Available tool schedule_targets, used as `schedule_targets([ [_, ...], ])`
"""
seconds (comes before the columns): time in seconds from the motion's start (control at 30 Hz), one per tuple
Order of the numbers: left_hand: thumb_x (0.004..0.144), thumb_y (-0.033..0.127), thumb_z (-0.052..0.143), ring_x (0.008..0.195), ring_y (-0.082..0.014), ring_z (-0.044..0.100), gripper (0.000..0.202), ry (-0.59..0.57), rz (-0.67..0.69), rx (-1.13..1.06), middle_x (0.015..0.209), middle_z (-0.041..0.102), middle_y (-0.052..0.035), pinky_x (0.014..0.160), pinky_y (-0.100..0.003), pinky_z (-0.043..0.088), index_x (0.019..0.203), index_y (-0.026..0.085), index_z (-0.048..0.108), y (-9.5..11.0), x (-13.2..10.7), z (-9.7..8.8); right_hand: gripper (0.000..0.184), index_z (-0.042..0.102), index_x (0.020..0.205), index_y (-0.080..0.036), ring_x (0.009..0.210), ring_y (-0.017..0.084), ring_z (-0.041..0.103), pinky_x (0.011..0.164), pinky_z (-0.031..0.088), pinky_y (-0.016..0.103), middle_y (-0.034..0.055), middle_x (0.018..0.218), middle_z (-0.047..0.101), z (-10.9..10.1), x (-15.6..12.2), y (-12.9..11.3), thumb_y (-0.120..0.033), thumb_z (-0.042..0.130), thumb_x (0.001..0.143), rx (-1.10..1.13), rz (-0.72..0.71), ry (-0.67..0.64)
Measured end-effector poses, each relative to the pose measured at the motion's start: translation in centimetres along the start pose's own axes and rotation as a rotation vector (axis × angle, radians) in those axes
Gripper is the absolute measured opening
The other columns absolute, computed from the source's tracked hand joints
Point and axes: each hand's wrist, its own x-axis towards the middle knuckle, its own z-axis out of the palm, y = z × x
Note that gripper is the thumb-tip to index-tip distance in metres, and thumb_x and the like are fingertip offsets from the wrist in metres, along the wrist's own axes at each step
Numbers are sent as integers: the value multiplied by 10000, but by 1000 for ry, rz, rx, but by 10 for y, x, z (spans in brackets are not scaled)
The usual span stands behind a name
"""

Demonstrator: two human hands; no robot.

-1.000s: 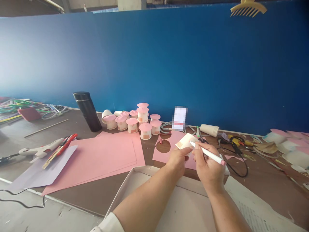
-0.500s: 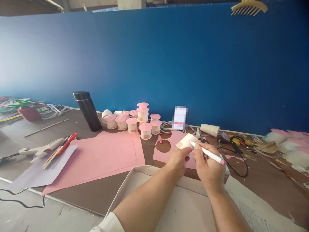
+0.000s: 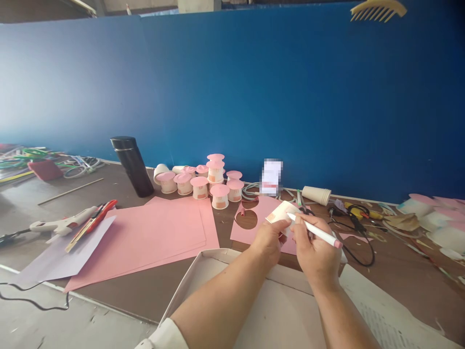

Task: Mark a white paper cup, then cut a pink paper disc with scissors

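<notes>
A small white paper cup (image 3: 282,210) lies tilted in my left hand (image 3: 268,240), whose fingers are closed around its lower side. An orange-brown patch shows on the cup's wall. My right hand (image 3: 317,245) grips a white marker (image 3: 321,233) with a pink end, and the marker's tip is at the cup's side. Beyond my hands, several paper cups with pink paper discs on top (image 3: 220,196) stand in a group, some stacked. Under the cup lies a pink sheet (image 3: 240,236) with a round hole cut in it.
Larger pink sheets (image 3: 156,237) lie left, beside a glue gun (image 3: 69,223) and a red utility knife (image 3: 90,225). A black bottle (image 3: 132,167) stands behind them. Stacked cups (image 3: 316,195), a black cable (image 3: 370,257) and more pink-topped cups (image 3: 441,223) are at right. A shallow box (image 3: 214,257) sits in front.
Both hands keep nearly the same pose, with the marker's tip still at the cup. The whole view has shifted very slightly.
</notes>
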Motion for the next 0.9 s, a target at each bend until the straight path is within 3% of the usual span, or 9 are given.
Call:
schedule_targets([
  [0.27,518,232,808,702,-108,478,335,22,-37,-32,765,595,-14,656,-251,322,811,146,669,3,-2,2,257,658,892,-179,711,202,680,644,516,294,83,792,719,-1,0,-1,-414,557,865,-4,11,8],
  [0.9,577,173,785,758,-115,551,299,40,-74,-105,897,656,-54,661,-236,374,850,143,667,5,1,0,300,666,916,-163,662,197,678,615,521,298,92,774,722,-1,0,1,-436,549,870,-13,21,14],
])
